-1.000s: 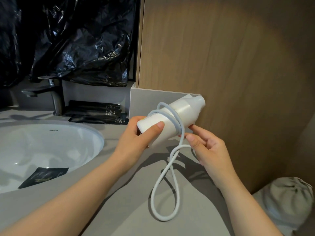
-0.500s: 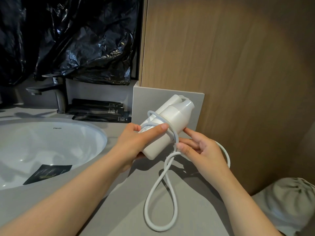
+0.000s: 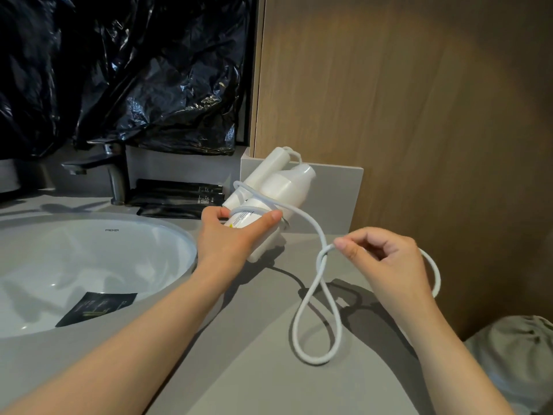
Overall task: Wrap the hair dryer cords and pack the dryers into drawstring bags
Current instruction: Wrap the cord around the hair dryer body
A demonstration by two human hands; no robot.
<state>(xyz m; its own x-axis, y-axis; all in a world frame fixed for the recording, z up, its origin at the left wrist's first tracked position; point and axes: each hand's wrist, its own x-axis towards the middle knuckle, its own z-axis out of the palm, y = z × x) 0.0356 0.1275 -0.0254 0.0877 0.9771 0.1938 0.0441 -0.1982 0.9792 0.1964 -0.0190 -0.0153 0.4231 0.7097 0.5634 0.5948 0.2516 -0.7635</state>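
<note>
A white folded hair dryer (image 3: 281,187) is held above the grey counter (image 3: 257,378), nozzle pointing up and away. My left hand (image 3: 233,235) grips its body, thumb across the label. The white cord (image 3: 317,295) loops a couple of times around the body, then runs right to my right hand (image 3: 383,259), which pinches it out to the side. Below that hand a long loop of cord hangs down onto the counter, and another arc curves behind my right wrist. A grey-beige drawstring bag (image 3: 514,354) lies at the lower right corner.
A white sink (image 3: 89,265) with a black packet (image 3: 95,307) in it lies to the left, with a dark faucet (image 3: 104,169) behind. Black sachets (image 3: 179,199) lie by the backsplash. A wooden panel (image 3: 419,115) rises on the right; black plastic sheeting (image 3: 119,70) hangs behind.
My right hand has drawn the cord away from the dryer, out to the right. The dryer has tilted more upright in my left hand.
</note>
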